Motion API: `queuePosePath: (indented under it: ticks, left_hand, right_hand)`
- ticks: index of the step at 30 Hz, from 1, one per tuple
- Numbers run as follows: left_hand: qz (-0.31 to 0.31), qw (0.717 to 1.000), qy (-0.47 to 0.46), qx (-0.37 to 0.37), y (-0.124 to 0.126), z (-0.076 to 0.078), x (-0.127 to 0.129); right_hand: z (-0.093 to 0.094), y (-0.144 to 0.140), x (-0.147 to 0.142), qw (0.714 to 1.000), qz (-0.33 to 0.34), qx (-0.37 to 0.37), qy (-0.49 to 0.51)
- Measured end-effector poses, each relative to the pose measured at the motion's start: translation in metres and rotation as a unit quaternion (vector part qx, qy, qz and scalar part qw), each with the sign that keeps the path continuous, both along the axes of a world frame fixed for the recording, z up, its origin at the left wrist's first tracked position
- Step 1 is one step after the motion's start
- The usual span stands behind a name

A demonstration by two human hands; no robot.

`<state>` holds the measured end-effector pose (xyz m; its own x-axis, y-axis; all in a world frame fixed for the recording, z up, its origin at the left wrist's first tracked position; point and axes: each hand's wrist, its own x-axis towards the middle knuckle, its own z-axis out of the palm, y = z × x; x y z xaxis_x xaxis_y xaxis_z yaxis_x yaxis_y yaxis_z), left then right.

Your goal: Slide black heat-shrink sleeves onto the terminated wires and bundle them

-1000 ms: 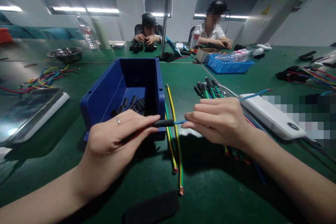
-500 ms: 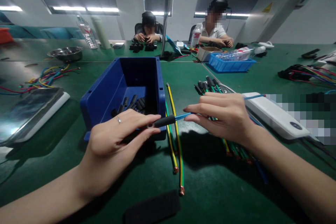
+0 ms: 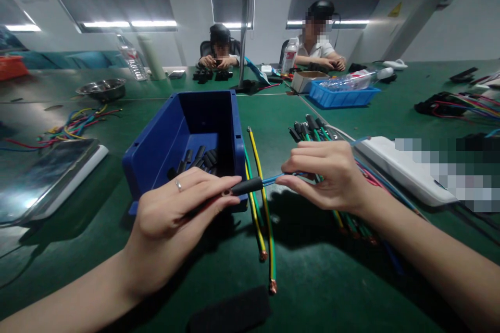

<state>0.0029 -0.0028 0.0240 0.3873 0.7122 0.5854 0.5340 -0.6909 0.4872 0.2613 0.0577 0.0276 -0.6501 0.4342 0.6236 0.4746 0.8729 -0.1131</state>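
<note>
From where I sit, I have both hands up over the table (image 3: 320, 291), with a black sleeve (image 3: 248, 186) held in the gap between them. The left hand (image 3: 175, 208) is closed in a pinch: thumb and forefinger grip the sleeve's left end, where a small metal ring (image 3: 226, 193) shows between the fingertips. The right hand (image 3: 328, 174) has thumb and fingers brought together on a blue wire (image 3: 273, 180) that comes out of the sleeve's other end; it looks doubled there, though I can't be sure of the strand count.

The relation I'm watching is the line between the two grips. The sleeve's long axis runs mostly crosswise, rising slightly toward the right, and the wire carries on along nearly the same line. The left hand is the nearer one, touching the sleeve; the right stands off it, linked only by the short exposed stretch of wire.

Just behind the left hand is the blue bin (image 3: 150, 143), holding loose black tubes (image 3: 201, 158). Yellow-green wires (image 3: 272, 244) lie on the table, passing beneath the sleeve and pointing away from me, across its axis. Beyond the right hand rests a bundle of black-capped wires (image 3: 312, 125).
</note>
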Motion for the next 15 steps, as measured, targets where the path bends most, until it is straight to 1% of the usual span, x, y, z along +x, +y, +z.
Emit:
queuePosePath:
  ticks: [5,9,12,15]
  left_hand:
    - [0.007,1.000,0.013,0.011,0.0009,-0.0018,0.0013]
    - [0.003,1.000,0.009,0.025,0.0009,-0.0058,0.0001]
    - [-0.004,1.000,0.013,0.024,0.0013,-0.0079,-0.0002]
    - [0.005,0.999,0.021,0.024,0.0022,-0.0084,0.0007]
  right_hand:
    - [-0.0024,0.0027,0.0022,1.000,-0.011,-0.008,0.006]
    - [-0.0035,0.0028,0.0011,1.000,-0.004,-0.027,-0.005]
    - [-0.0044,0.0031,0.0005,0.999,-0.005,-0.040,-0.009]
    - [-0.0047,0.0036,0.0005,0.999,-0.010,-0.037,-0.004]
